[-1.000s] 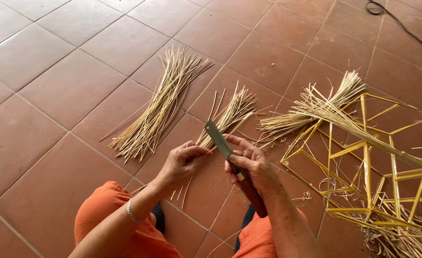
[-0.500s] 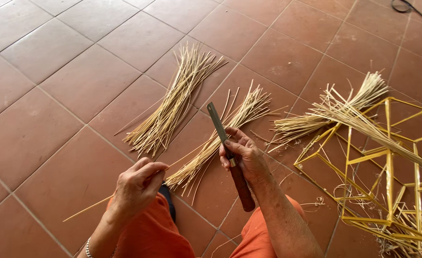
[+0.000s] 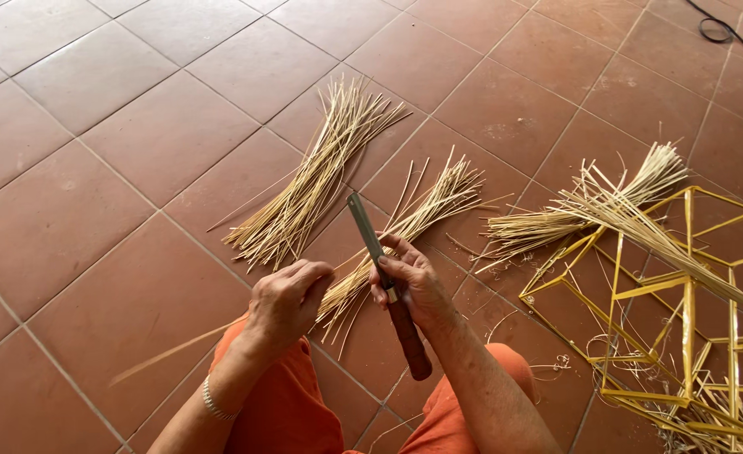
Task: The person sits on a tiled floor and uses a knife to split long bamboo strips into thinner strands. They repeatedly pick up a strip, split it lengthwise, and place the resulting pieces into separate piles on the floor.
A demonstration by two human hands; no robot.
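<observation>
Right hand (image 3: 411,282): grip clamped on a knife (image 3: 386,282) with a brown wooden handle, flat blade pointing far and slightly left, held above the terracotta tile floor (image 3: 119,168). Left hand (image 3: 292,294): fingers closed together on a thin bamboo strip (image 3: 174,353) that runs near and left from the fist, a bangle (image 3: 213,402) at the wrist, orange trousers (image 3: 292,412) beneath both arms. On the floor: one bundle of bamboo slivers (image 3: 313,181) far left of the hands, a second sliver bundle (image 3: 413,223) just under the knife, a third splayed bundle (image 3: 582,210) right, touching a yellow bamboo frame (image 3: 691,319) at far right.
</observation>
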